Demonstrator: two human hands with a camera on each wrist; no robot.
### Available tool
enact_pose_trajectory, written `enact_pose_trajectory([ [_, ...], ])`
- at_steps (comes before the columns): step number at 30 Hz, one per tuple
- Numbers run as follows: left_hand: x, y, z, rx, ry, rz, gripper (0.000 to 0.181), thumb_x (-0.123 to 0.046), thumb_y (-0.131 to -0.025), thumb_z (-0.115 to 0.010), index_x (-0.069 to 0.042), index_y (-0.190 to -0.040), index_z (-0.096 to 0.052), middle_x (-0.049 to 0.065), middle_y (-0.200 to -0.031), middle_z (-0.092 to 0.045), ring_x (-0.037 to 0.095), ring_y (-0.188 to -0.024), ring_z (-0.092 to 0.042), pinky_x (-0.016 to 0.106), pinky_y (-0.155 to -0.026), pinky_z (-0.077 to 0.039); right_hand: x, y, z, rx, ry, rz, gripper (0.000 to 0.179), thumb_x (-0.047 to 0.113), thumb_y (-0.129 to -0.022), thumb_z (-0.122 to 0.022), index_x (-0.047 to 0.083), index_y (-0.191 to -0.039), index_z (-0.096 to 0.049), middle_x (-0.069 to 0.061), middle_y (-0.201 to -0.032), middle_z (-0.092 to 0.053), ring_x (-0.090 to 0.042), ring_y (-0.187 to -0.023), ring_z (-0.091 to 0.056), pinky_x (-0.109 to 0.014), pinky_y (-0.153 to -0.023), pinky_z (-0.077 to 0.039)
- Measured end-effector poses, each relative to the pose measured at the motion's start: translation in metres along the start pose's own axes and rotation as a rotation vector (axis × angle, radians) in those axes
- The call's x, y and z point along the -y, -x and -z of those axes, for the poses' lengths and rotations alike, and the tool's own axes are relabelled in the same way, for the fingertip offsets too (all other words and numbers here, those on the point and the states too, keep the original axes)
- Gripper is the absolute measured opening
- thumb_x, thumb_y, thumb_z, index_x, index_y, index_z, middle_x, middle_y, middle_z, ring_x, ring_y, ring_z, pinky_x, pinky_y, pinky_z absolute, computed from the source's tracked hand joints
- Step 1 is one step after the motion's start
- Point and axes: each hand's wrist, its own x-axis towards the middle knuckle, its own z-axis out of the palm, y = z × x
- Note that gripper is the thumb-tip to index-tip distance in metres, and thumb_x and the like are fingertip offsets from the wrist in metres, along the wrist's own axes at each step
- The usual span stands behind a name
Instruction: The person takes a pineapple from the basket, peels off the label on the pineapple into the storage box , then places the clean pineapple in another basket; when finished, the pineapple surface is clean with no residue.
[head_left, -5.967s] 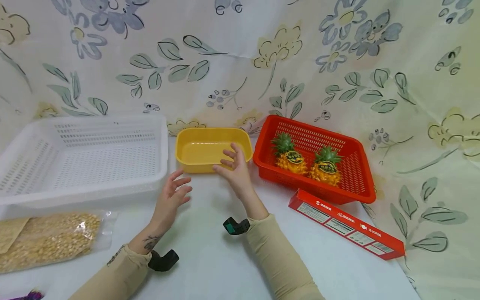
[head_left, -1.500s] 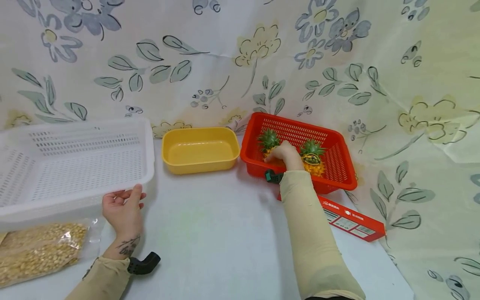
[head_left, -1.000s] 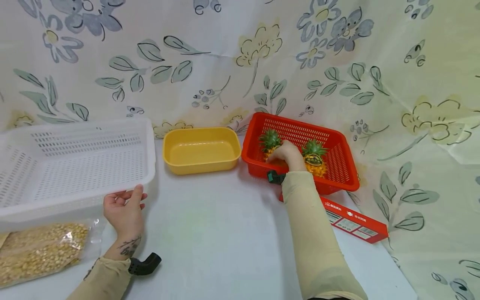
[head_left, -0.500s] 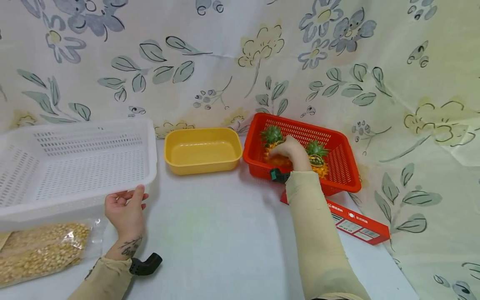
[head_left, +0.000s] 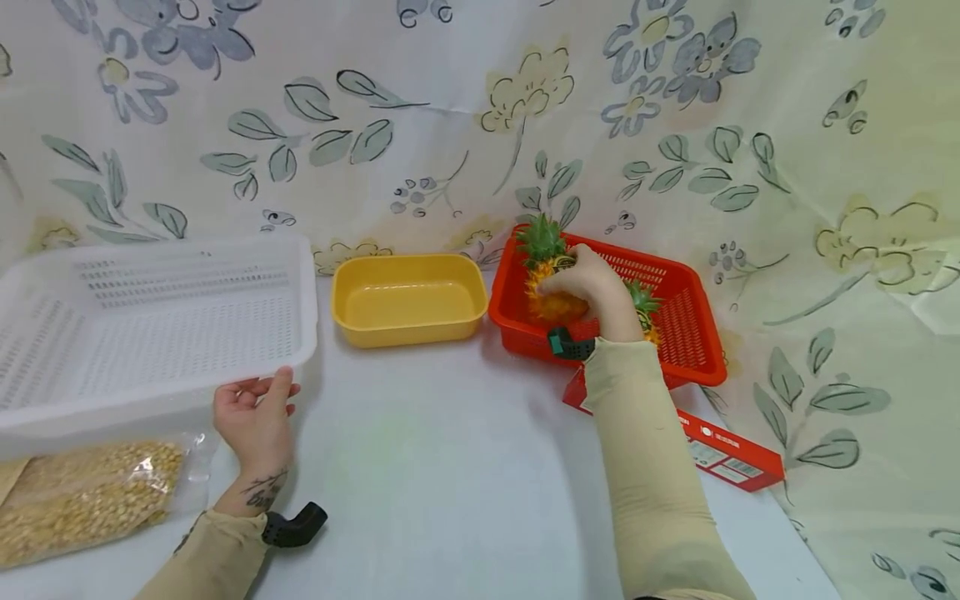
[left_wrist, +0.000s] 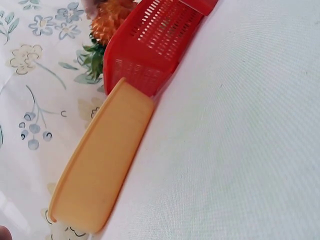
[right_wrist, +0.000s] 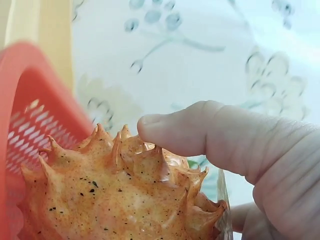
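Observation:
My right hand [head_left: 596, 287] grips a small orange pineapple [head_left: 547, 292] with green leaves and a black-and-yellow label, lifted partly above the red basket [head_left: 517, 333]. In the right wrist view the thumb [right_wrist: 175, 132] lies against the spiny pineapple skin [right_wrist: 100, 195]; the other fingers are mostly hidden. A second pineapple [head_left: 645, 312] sits in the basket, largely covered by my right hand and sleeve. My left hand [head_left: 255, 421] rests at the front rim of the white basket [head_left: 172, 375], fingers loosely bent and thumb at the edge.
A yellow bin [head_left: 408, 333] stands between both baskets. In front of the red basket lies a long red box [head_left: 735, 454], partly under the right sleeve. A clear bag of corn kernels [head_left: 112, 492] lies at the left. A floral cloth [head_left: 450, 100] hangs behind.
From the middle of the table, my right hand has gone into the red basket, taken hold of the left pineapple and raised it slightly. My left hand has moved to the white basket's rim.

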Motion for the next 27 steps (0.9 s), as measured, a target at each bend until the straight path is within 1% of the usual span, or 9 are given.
enact_pose_trajectory([
  [5,-0.001,0.0,-0.003,-0.002,-0.003,0.002,0.029,-0.006,-0.075,-0.075,-0.01,-0.091,-0.051,-0.004,-0.065,-0.061,0.005,-0.05,-0.061,0.015,-0.041,-0.043,0.015,0.016,0.0,0.016,0.072,0.075,0.088,0.033,-0.075,-0.074,0.018,-0.144,-0.022,-0.011,-0.134,-0.04,-0.031,-0.109,-0.046,-0.043,-0.07,-0.055],
  [8,-0.003,0.001,-0.003,0.004,-0.012,0.002,0.029,-0.006,-0.076,-0.074,-0.012,-0.09,-0.05,-0.005,-0.064,-0.061,0.004,-0.05,-0.061,0.015,-0.041,-0.043,0.026,0.028,-0.003,0.049,0.099,0.139,0.086,0.035,-0.074,-0.075,0.02,-0.143,-0.025,-0.01,-0.133,-0.041,-0.03,-0.105,-0.048,-0.04,-0.067,-0.054],
  [12,-0.004,0.001,-0.002,0.011,-0.009,0.0,0.029,-0.005,-0.076,-0.074,-0.013,-0.088,-0.048,-0.006,-0.062,-0.061,0.004,-0.05,-0.061,0.014,-0.041,-0.043,0.039,0.043,-0.014,0.108,0.119,0.223,0.087,0.033,-0.072,-0.077,0.022,-0.142,-0.027,-0.006,-0.135,-0.039,-0.027,-0.105,-0.047,-0.038,-0.067,-0.054],
  [16,-0.005,0.0,-0.001,0.007,-0.011,0.003,0.029,-0.005,-0.076,-0.073,-0.014,-0.087,-0.048,-0.006,-0.062,-0.061,0.004,-0.05,-0.061,0.014,-0.041,-0.043,0.046,0.052,-0.028,0.173,0.152,0.29,0.087,0.03,-0.071,-0.078,0.025,-0.142,-0.028,-0.002,-0.139,-0.036,-0.025,-0.102,-0.048,-0.038,-0.065,-0.054],
  [19,-0.005,0.0,-0.001,0.005,-0.008,0.005,0.03,-0.005,-0.076,-0.074,-0.014,-0.086,-0.047,-0.006,-0.062,-0.061,0.004,-0.05,-0.061,0.014,-0.041,-0.043,0.047,0.056,-0.039,0.216,0.179,0.348,0.085,0.028,-0.068,-0.079,0.024,-0.139,-0.032,-0.003,-0.138,-0.037,-0.024,-0.105,-0.047,-0.038,-0.069,-0.053],
  [23,-0.004,0.0,-0.001,0.008,-0.012,0.002,0.03,-0.006,-0.076,-0.074,-0.013,-0.087,-0.047,-0.006,-0.062,-0.061,0.004,-0.05,-0.061,0.014,-0.041,-0.043,0.045,0.061,-0.055,0.268,0.208,0.416,0.08,0.026,-0.066,-0.08,0.023,-0.134,-0.038,-0.004,-0.125,-0.046,-0.022,-0.106,-0.047,-0.035,-0.078,-0.051],
  [27,-0.001,0.0,-0.001,0.004,-0.021,-0.015,0.029,-0.006,-0.076,-0.074,-0.011,-0.088,-0.048,-0.005,-0.063,-0.061,0.004,-0.05,-0.061,0.014,-0.041,-0.043,0.04,0.061,-0.07,0.322,0.213,0.467,0.077,0.024,-0.066,-0.081,0.02,-0.13,-0.04,-0.003,-0.116,-0.049,-0.021,-0.102,-0.049,-0.032,-0.079,-0.051],
])
